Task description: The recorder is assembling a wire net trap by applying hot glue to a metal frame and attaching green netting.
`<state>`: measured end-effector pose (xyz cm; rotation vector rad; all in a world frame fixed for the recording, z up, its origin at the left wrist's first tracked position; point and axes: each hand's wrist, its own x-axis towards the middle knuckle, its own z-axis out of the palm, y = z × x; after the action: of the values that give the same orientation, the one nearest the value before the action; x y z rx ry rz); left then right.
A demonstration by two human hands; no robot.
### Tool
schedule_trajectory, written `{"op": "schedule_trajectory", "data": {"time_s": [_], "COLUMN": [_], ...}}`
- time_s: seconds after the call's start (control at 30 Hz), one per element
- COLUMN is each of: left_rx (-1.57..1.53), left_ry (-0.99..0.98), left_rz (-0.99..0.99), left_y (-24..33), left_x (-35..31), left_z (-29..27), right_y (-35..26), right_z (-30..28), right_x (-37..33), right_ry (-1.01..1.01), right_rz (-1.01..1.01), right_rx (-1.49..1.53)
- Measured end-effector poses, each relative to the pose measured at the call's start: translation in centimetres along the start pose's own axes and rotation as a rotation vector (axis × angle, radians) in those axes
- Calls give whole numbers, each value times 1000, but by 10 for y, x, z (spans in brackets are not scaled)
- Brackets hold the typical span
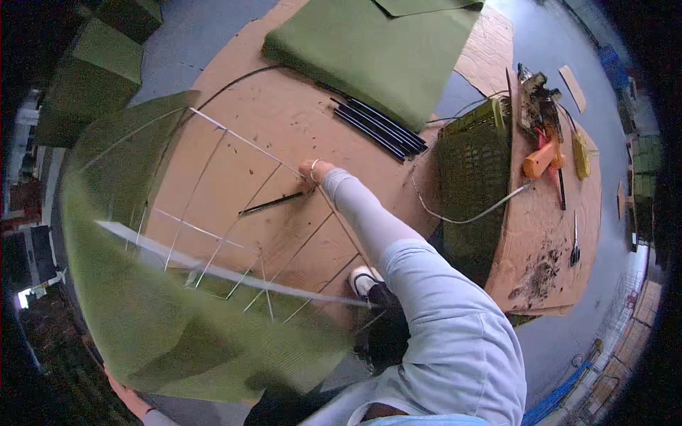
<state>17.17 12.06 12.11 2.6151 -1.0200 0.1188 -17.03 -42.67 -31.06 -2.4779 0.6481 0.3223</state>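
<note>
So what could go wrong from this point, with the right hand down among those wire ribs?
Three risks, as judgements:
1. The right hand presses at the thin wire frame; a rib could bend or spring back at the fingers.
2. The green fabric hides the near ribs, so a snag or tear there could go unseen.
3. The grey cable trails loosely off the green crate beside the arm; a sleeve could catch it. The left hand is not in view.

Bare cardboard sheet [284,135] open between wire frame [234,213] and black rods [380,126]. Right of frame, green crate [472,167] and white cable [469,216] blocking. Beyond, folded green fabric [369,50]. Near side draped in green cloth [177,334].
</note>
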Motion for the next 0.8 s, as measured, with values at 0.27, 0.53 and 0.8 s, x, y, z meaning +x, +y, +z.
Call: {"op": "schedule_trajectory", "data": {"time_s": [0.27, 0.53, 0.8], "left_rx": [-280, -326, -589], "left_ry": [-44, -10, -83], "left_rz": [8, -110, -117], "left_y": [-63, -37, -37], "left_x": [15, 22, 54], "left_z": [48, 22, 64], "right_y": [91, -16, -59], "right_z": [136, 54, -145], "right_x": [-4, -65, -278], "right_ry": [216, 427, 1347], "right_rz": [-246, 566, 574], "right_rx": [-323, 396, 580]}}
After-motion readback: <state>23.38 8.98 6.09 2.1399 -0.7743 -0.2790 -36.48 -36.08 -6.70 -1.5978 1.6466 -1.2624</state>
